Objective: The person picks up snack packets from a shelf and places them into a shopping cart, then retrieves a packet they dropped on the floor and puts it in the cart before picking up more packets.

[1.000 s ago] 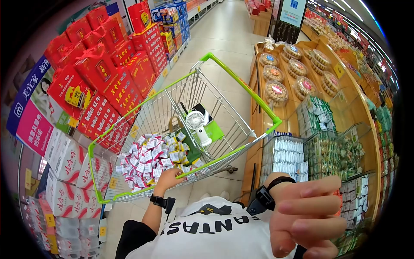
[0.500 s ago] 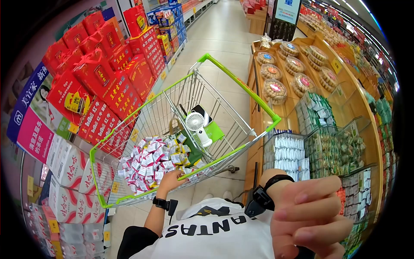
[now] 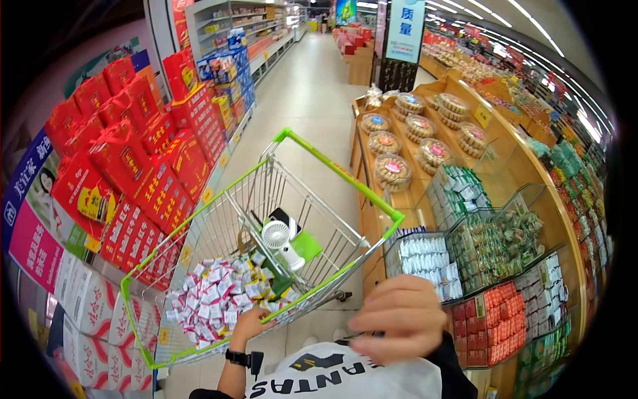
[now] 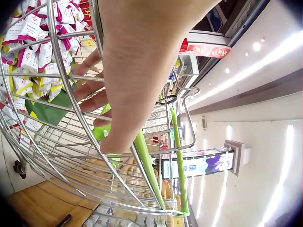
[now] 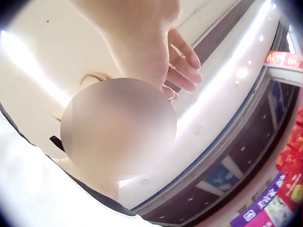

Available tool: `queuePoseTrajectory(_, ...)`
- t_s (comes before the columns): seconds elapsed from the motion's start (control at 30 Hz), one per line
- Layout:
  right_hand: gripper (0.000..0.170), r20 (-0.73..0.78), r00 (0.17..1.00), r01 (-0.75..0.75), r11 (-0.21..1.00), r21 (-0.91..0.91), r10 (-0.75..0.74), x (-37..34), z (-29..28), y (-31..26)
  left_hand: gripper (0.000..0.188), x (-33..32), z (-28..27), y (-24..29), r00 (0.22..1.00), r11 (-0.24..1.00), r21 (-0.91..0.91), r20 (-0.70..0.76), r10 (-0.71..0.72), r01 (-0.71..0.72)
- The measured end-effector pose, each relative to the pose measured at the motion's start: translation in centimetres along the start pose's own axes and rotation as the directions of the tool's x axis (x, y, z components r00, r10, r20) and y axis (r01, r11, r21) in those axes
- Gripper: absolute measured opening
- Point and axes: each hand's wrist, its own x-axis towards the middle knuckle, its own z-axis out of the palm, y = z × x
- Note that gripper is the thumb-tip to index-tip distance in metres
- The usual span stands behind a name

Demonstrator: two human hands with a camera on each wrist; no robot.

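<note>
My left hand (image 3: 250, 324) holds the near rim of a shopping cart (image 3: 199, 219) with green edges. Its fingers (image 4: 90, 89) hang inside the wire, with the thumb on the outer side. Just beyond them lies a heap of small white packets (image 3: 216, 292) with pink and yellow marks. A white handheld fan (image 3: 282, 245), a dark phone (image 3: 279, 215) and a green bag (image 3: 271, 265) lie beside the heap. My right hand (image 3: 402, 319) is raised before the chest, blurred in the head view, its fingers loosely bent and holding nothing.
Red gift boxes (image 3: 123, 159) are stacked along the left, above white cartons (image 3: 90, 292). On the right stands a wooden shelf (image 3: 369, 266) with round cookie tubs (image 3: 392, 171) and bins of wrapped snacks (image 3: 492, 319). A tiled aisle (image 3: 306, 86) runs ahead, past a sign pillar (image 3: 401, 46).
The head view has tilted up, showing more of the aisle. My right hand has moved left and farther from the head camera. The left hand stays on the cart rim.
</note>
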Motion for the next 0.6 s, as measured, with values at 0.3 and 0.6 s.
queuePoseTrajectory(0.3, 0.014, 0.102, 0.637, -0.729, 0.64, -0.244, 0.764, -13.5, 2.7, 1.2, 0.035, 0.6, 0.0, 1.5, 0.957, 0.98, 0.003, -0.212, 0.196, -0.2)
queuePoseTrajectory(0.6, 0.009, 0.057, 0.339, -0.849, 0.331, -0.411, 0.939, -18.9, 4.4, -4.3, 0.023, 3.8, 2.1, 10.1, 0.821, 0.737, -0.392, -0.095, 0.563, -0.55)
